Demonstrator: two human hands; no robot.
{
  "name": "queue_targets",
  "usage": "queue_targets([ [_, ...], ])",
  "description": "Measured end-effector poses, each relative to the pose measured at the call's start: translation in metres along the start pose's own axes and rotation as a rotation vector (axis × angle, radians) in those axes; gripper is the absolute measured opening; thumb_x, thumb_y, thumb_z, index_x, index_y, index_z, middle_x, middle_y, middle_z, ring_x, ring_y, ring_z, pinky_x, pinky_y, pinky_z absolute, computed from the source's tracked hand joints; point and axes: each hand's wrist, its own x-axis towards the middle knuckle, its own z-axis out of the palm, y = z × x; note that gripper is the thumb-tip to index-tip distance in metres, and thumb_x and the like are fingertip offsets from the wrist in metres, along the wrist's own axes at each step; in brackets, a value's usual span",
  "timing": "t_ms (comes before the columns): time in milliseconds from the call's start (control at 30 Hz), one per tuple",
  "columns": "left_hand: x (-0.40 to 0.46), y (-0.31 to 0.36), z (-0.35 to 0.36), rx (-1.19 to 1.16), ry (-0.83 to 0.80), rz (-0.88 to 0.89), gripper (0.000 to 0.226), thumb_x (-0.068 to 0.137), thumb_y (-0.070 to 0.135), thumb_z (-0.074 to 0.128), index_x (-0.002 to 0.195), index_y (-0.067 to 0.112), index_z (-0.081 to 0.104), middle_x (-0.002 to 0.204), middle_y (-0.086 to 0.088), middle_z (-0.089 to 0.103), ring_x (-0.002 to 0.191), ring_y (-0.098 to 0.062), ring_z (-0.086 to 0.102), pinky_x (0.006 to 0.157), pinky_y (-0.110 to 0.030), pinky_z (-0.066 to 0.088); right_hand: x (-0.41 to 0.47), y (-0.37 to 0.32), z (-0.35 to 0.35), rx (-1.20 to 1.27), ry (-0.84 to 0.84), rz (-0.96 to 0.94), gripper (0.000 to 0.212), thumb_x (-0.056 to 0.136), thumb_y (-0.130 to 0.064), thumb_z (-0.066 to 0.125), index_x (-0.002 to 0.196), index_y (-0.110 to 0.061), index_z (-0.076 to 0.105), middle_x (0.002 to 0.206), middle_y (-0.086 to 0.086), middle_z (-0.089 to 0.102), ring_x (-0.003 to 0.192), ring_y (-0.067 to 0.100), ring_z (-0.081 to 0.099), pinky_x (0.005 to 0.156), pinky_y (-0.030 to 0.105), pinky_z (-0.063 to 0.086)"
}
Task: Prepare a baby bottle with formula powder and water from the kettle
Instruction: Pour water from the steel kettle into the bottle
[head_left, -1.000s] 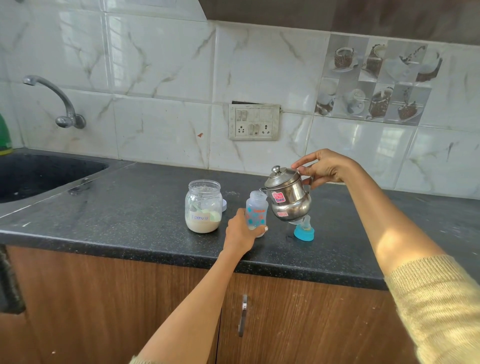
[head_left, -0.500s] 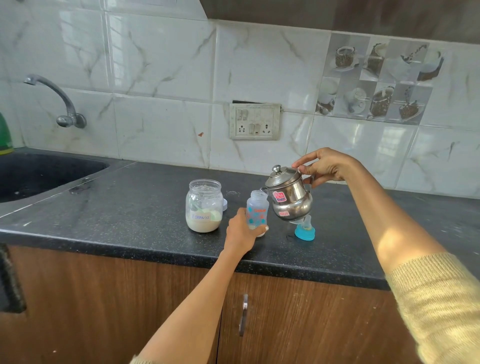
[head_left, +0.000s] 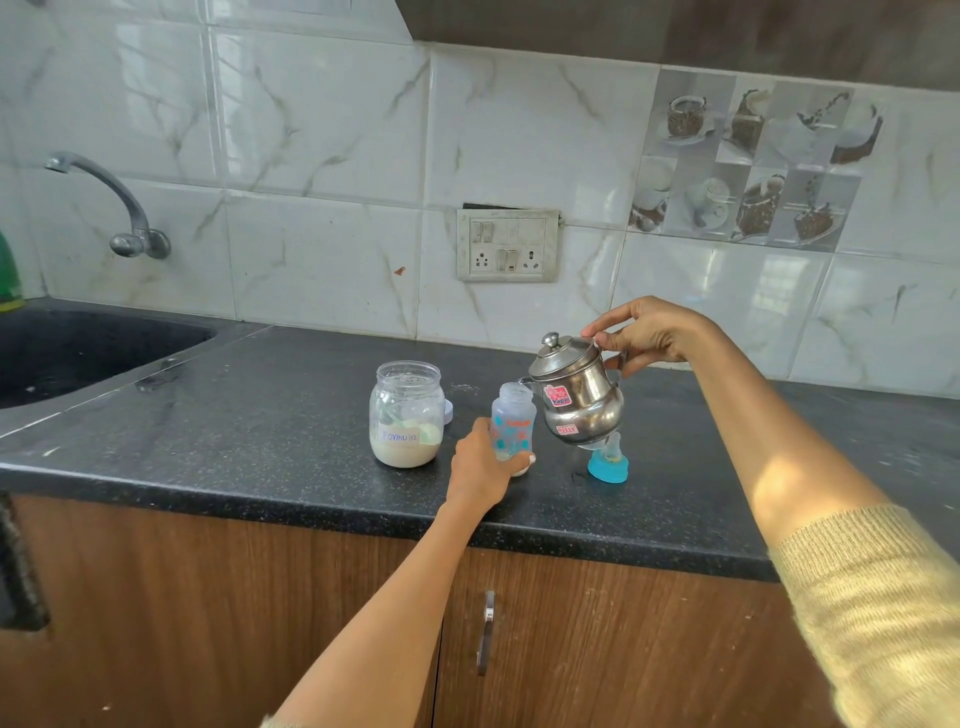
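A small clear baby bottle (head_left: 515, 418) with orange and teal prints stands uncapped on the black counter (head_left: 249, 415). My left hand (head_left: 480, 465) grips its lower part. My right hand (head_left: 647, 332) holds a steel kettle (head_left: 579, 397) by its handle, tilted left with the spout at the bottle's mouth. Left of the bottle stands an open glass jar (head_left: 407, 415) labelled "Formula", part full of pale powder, with a green scoop inside. The bottle's blue teat ring (head_left: 608, 462) sits on the counter under the kettle.
A black sink (head_left: 62, 348) with a wall tap (head_left: 114, 208) lies at the far left. A switch and socket plate (head_left: 508, 245) is on the tiled wall behind. A white lid (head_left: 448, 413) peeks out behind the jar. Wooden cabinet doors (head_left: 597, 639) run below the counter edge.
The kettle stays tilted at the bottle's mouth with barely any shift. Both hands keep their hold.
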Motion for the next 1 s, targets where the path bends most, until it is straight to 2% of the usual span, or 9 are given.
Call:
queue_targets([
  [633, 0.0001, -0.0024, 0.0008, -0.011, 0.012, 0.013, 0.057, 0.077, 0.031, 0.074, 0.123, 0.011, 0.045, 0.126, -0.007, 0.056, 0.114, -0.023, 0.055, 0.093, -0.034, 0.046, 0.0032, -0.0001, -0.0012, -0.012, -0.001, -0.006, 0.025, 0.085, -0.007, 0.064, 0.11, -0.011, 0.068, 0.116, 0.018, 0.065, 0.095, 0.029, 0.065, 0.06, 0.029, 0.058],
  [1000, 0.0003, -0.0016, -0.0004, -0.01, -0.003, 0.007, 0.06, 0.078, 0.03, 0.073, 0.126, 0.012, 0.043, 0.129, -0.007, 0.054, 0.118, -0.022, 0.053, 0.096, -0.034, 0.045, 0.0031, 0.0025, -0.0029, -0.014, 0.009, -0.005, 0.026, 0.084, -0.008, 0.065, 0.109, -0.01, 0.068, 0.114, 0.017, 0.066, 0.101, 0.03, 0.067, 0.065, 0.03, 0.058],
])
